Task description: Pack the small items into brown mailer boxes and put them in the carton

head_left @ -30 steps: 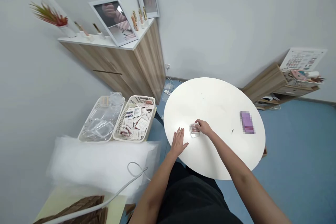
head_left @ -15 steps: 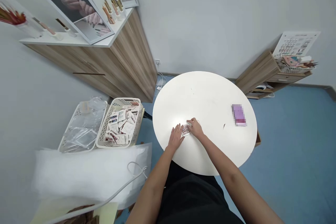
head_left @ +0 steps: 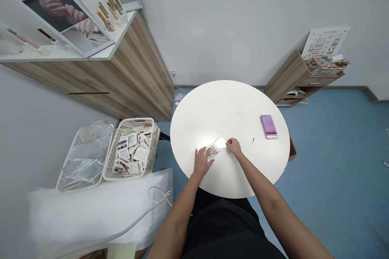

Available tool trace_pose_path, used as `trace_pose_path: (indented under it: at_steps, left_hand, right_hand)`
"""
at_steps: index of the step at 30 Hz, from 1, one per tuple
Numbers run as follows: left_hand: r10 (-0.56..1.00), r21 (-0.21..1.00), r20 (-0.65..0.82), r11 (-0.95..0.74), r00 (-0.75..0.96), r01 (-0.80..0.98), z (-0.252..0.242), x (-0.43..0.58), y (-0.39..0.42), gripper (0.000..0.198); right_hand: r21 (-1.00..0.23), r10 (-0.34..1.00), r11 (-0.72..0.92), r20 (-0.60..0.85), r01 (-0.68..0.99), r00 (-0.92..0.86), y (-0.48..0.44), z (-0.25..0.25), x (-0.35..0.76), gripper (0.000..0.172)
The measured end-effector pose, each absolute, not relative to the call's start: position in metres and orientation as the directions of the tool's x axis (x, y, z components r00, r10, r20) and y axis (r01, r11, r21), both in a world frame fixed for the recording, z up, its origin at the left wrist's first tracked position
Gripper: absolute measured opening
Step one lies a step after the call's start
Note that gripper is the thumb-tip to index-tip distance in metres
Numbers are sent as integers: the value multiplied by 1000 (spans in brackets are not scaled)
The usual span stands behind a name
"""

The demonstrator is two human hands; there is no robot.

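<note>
A small clear plastic case [head_left: 212, 152] lies unfolded on the round white table [head_left: 237, 101]. Small pinkish pieces, perhaps false nails, sit in its left half. The transparent lid [head_left: 220, 143] is hinged back toward the upper right. My left hand [head_left: 201, 163] steadies the base at its left side, thumb and index finger around the corner and the other fingers spread on the table. At the lid's right edge, the fingers of my right hand [head_left: 234, 146] are pinched together on it.
A blurred purple object [head_left: 269, 126] lies at the table's right, with a small dark scrap [head_left: 253, 141] nearer. To the left stand a white basket of cards [head_left: 106, 170] and a basket of clear packaging [head_left: 62, 176]. A wooden cabinet [head_left: 142, 68] rises behind them.
The lid now lies folded out to the right of the base. My right hand has moved from over the case to the lid's outer edge. The view has shifted slightly.
</note>
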State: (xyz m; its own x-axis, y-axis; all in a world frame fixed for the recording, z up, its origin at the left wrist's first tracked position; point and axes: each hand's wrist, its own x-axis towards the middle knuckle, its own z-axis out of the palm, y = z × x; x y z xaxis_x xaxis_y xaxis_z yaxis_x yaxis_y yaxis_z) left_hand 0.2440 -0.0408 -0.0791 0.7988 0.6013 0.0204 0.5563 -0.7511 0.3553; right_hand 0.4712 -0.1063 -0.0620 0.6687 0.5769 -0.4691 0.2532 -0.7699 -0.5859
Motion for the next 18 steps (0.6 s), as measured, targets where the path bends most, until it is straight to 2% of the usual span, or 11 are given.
trace_pose_path:
  at_steps: [5, 9, 14, 18]
  left_hand:
    - [667, 410, -12, -676, 745, 612, -74, 250, -48, 56]
    - [659, 478, -41, -648, 751, 593, -74, 249, -51, 68]
    - [604, 597, -53, -619, 795, 510, -72, 237, -59, 74]
    - [672, 595, 9, -598, 740, 536, -65, 227, -65, 71]
  right_hand:
    - [-609, 606, -743, -436, 278, 665, -98, -60, 475, 11]
    - [-637, 659, -694, -375, 335, 651, -90, -45, 470, 18]
    - [-711, 852, -456, -174, 535, 494, -92, -19, 445, 25]
    - [-629, 957, -248, -40, 737, 287, -113, -19, 417, 28]
